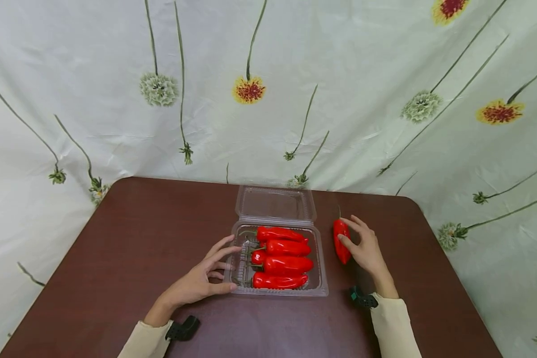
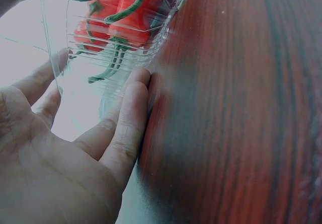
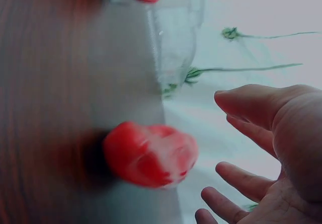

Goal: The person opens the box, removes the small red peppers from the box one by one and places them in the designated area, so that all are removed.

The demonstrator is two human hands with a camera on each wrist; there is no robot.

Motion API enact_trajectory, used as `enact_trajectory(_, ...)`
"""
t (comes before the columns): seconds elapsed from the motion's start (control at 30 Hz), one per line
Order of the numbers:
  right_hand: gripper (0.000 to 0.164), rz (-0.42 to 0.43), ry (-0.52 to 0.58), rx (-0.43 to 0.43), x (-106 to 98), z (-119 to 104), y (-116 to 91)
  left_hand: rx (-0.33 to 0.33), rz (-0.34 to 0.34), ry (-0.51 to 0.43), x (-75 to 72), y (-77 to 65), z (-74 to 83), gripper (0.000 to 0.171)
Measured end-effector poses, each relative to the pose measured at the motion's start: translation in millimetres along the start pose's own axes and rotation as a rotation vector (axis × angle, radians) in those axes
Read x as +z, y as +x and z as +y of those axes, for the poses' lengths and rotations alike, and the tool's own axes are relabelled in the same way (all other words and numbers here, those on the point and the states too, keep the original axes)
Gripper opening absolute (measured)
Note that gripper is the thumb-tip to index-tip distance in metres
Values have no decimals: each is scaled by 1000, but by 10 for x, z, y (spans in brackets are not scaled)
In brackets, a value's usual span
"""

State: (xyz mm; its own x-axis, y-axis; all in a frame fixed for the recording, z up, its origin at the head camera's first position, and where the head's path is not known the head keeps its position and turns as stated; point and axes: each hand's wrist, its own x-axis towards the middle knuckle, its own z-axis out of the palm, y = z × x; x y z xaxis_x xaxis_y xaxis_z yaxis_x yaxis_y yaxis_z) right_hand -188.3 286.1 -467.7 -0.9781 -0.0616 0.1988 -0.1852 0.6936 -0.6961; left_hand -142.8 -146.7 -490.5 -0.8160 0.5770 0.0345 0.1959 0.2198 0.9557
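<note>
Clear plastic box (image 1: 322, 268), lid (image 1: 275, 204) folded back, holding several red peppers (image 1: 288, 264), lower centre of the frame.
Contents: glossy, green-stemmed, laid crosswise in a stack of rows, left end of box unfilled. Single pepper (image 1: 342, 252): on the brown surface (image 1: 161, 233), right of the box, stem toward the frame's top. Left grip (image 1: 197, 284): fingers spread, touching the box's left edge. Right grip (image 1: 366, 250): thumb and fingers parted beside the single pepper, holding nothing.

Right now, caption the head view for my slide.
Left hand touching an open clear container of red peppers; right hand near a lone pepper on the table.
</note>
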Motion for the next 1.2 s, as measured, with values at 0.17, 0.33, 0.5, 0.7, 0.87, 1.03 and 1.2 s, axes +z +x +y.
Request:
enact_trajectory(0.17,44,10,16,-37,-14,-156,-47,19,0,2,22,-18,-21,76)
enact_trajectory(0.33,43,-11,35,-88,1,-361,-68,36,3,7,8,-18,-22,75)
enact_trajectory(0.5,44,-42,50,-155,52,-555,-118,27,0,12,1,-10,-28,75)
enact_trajectory(0.7,43,-103,72,-233,158,-703,-165,13,2,11,-1,2,-18,75)
enact_trajectory(0.87,43,-179,74,-269,251,-750,-185,12,-4,3,2,9,-22,76)
enact_trajectory(1.03,42,-227,84,-281,321,-793,-204,13,-5,-3,6,10,-27,76)
enact_trajectory(1.2,43,-273,134,-299,397,-842,-224,12,-1,-5,3,0,-23,76)
